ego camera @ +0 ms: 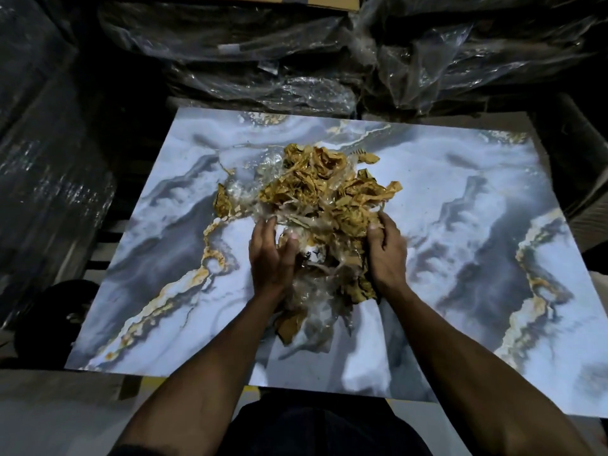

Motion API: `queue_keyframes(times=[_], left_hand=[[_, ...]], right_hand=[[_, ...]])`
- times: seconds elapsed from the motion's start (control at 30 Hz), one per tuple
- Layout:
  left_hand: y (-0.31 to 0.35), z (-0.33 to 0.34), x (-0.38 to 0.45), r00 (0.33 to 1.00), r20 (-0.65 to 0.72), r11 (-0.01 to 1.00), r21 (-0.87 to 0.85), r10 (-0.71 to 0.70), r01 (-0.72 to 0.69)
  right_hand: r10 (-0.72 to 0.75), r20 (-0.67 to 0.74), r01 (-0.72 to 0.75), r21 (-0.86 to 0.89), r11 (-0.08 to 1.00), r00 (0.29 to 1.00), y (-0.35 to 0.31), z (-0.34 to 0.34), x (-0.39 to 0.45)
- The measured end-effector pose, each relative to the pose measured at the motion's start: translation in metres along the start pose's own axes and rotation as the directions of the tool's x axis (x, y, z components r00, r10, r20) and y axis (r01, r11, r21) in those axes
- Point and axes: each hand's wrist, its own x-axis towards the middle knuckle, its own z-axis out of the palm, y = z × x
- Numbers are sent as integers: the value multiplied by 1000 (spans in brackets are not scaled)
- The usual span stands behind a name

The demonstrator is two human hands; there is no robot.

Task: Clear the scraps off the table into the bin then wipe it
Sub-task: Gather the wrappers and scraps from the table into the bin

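The scraps (316, 205) lie in one loose heap at the middle of the marble-pattern table (460, 179): brown crumpled tape and paper mixed with clear plastic film. The heap is longer than it is wide. Its long axis runs from about 12 o'clock, far from the person, down to 6 o'clock, where a tail of film and one brown piece reach toward the near edge of the table.

Both hands are at the near half of the heap. The left hand (271, 255) touches it from the 9 o'clock side, with the fingers a little spread and curved into the film and the thumb laid on top. The right hand (386, 251) touches it from the 3 o'clock side, with the fingers curled inward against the brown pieces. Neither hand is closed around anything yet; they cup the heap between them.

So most of the heap lies beyond the fingertips, toward 12 o'clock, and only the narrow tail lies between the wrists. Both hands are equally near. I judge that the coming move is to press the two hands together and gather. For this the fingers probably need to reach further toward 12 o'clock, otherwise the far pieces may stay on the table.

I cannot identify a bin with certainty. A dark round shape (62, 311) shows at 8 o'clock, beside the table.
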Motion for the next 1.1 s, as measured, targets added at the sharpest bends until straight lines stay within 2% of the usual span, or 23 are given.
queue_keyframes(times=[0.2, 0.3, 0.4, 0.53, 0.7, 0.9, 1.0, 1.1], left_hand=[[9, -12, -8, 995, -101, 984, -177, -2, -16], [11, -3, -14, 997, -66, 996, -71, 46, -51], [12, 10, -16, 999, 2, 997, 70, 45, -45], [13, 17, -9, 998, 44, 995, 79, 50, -53], [23, 28, 4, 992, 85, 993, 58, 97, -102], [30, 38, 15, 978, 171, 976, 159, 120, -147], [38, 43, 16, 976, 168, 983, 98, 138, -156], [43, 50, 17, 977, 160, 990, -21, 141, -139]], right_hand=[[6, -13, -4, 159, 987, 1000, 5, -19, 14], [-32, 30, 27, 172, 985, 999, 2, -20, 25], [-119, 149, 104, 102, 989, 982, -5, -15, 31], [-161, 219, 157, 36, 987, 962, -1, -6, 25], [-108, 203, 98, 60, 993, 973, -4, -1, 19], [-127, 214, 117, 60, 991, 969, -8, 5, 18], [-68, 207, 57, 61, 997, 976, -13, 12, 15], [25, 173, -57, 186, 981, 985, -18, 24, 13]])
